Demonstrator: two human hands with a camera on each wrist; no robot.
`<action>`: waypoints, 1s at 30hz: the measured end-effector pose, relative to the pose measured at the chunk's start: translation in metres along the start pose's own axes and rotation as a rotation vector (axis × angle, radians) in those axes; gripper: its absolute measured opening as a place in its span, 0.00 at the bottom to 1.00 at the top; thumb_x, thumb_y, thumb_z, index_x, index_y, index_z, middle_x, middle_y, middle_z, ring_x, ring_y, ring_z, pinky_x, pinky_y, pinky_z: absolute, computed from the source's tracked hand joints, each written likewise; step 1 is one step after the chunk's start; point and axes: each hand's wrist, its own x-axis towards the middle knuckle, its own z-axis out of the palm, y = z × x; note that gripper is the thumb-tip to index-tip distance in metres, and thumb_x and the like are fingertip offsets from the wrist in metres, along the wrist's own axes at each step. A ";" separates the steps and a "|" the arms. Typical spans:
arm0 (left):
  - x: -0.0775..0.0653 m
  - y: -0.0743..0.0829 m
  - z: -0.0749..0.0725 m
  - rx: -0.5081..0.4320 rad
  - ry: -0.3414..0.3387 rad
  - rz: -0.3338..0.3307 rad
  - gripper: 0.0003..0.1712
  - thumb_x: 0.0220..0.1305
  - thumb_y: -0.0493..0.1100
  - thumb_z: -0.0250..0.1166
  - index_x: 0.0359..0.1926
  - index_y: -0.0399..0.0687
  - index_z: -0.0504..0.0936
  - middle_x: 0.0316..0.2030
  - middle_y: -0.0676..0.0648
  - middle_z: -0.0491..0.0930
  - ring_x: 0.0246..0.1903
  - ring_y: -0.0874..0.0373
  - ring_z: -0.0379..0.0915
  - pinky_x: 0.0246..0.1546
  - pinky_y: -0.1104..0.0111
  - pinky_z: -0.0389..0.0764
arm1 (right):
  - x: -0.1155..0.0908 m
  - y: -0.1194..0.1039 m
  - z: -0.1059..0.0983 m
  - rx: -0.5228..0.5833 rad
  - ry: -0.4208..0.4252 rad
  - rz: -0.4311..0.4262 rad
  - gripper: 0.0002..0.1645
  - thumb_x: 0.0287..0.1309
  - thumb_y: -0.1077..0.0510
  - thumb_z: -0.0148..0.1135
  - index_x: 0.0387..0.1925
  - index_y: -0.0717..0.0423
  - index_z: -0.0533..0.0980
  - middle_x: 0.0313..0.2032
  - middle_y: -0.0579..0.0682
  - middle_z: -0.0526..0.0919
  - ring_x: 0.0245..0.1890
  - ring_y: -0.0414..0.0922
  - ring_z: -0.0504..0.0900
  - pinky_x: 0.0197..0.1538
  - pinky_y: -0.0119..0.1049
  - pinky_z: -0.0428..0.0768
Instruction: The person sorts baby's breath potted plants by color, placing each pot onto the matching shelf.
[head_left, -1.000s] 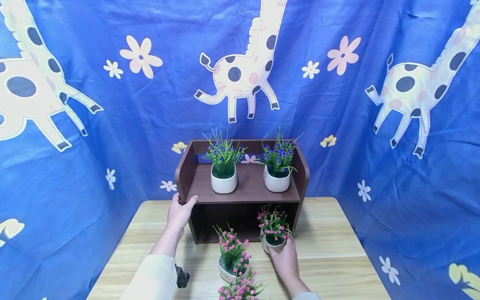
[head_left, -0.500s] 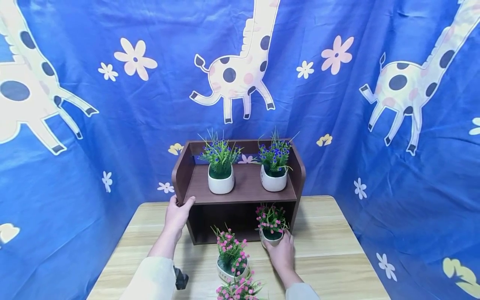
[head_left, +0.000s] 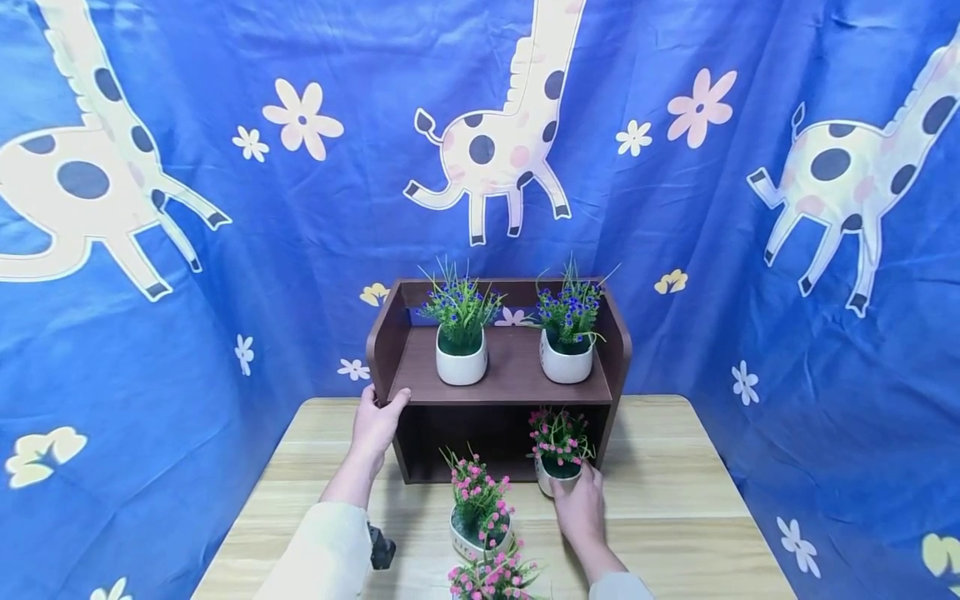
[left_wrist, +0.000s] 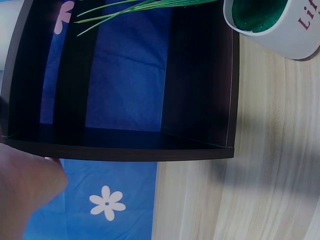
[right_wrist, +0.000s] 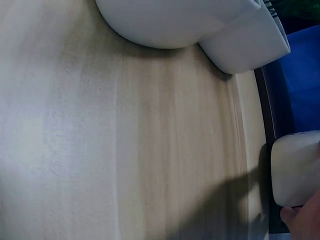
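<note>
My left hand (head_left: 377,422) grips the left side of a small dark brown wooden shelf (head_left: 495,389), thumb over the front edge of its upper board. In the head view my right hand (head_left: 582,506) holds a white pot of pink artificial flowers (head_left: 558,450) at the front right of the lower compartment. The right wrist view shows that pot (right_wrist: 296,167) right at the shelf's dark bottom edge, with a fingertip (right_wrist: 288,214) on it. Two white pots with blue flowers, one left (head_left: 461,358) and one right (head_left: 566,362), stand on the upper board.
Two more pink-flowered pots stand in front of the shelf on the wood-grain table (head_left: 675,500), one nearer the shelf (head_left: 480,533) and one at the frame's bottom (head_left: 495,577). A blue giraffe-print curtain (head_left: 337,208) hangs behind and at both sides.
My right hand has moved the pink-flowered pot slightly back, toward the lower compartment. The left hand keeps its hold on the shelf. The head view has shifted a little sideways.
</note>
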 end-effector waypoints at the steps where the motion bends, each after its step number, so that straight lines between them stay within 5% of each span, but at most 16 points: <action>1: 0.000 0.000 -0.001 -0.002 -0.001 -0.001 0.40 0.78 0.52 0.65 0.79 0.39 0.60 0.74 0.33 0.69 0.74 0.42 0.64 0.81 0.49 0.62 | 0.001 -0.001 0.000 -0.008 -0.006 0.002 0.46 0.60 0.55 0.79 0.71 0.76 0.69 0.68 0.75 0.74 0.64 0.74 0.79 0.70 0.68 0.79; 9: 0.002 0.000 -0.003 -0.003 0.003 -0.001 0.40 0.78 0.52 0.65 0.79 0.39 0.60 0.75 0.33 0.69 0.74 0.42 0.64 0.82 0.48 0.62 | 0.019 -0.005 0.001 0.019 -0.029 0.010 0.41 0.61 0.56 0.79 0.69 0.72 0.72 0.61 0.77 0.81 0.62 0.74 0.81 0.67 0.68 0.80; 30: 0.001 -0.003 0.003 -0.039 0.022 0.000 0.39 0.78 0.51 0.66 0.78 0.40 0.61 0.74 0.34 0.69 0.75 0.43 0.63 0.83 0.49 0.61 | 0.048 -0.016 0.007 0.032 -0.070 0.185 0.40 0.64 0.51 0.76 0.71 0.62 0.72 0.61 0.74 0.84 0.62 0.73 0.82 0.65 0.68 0.81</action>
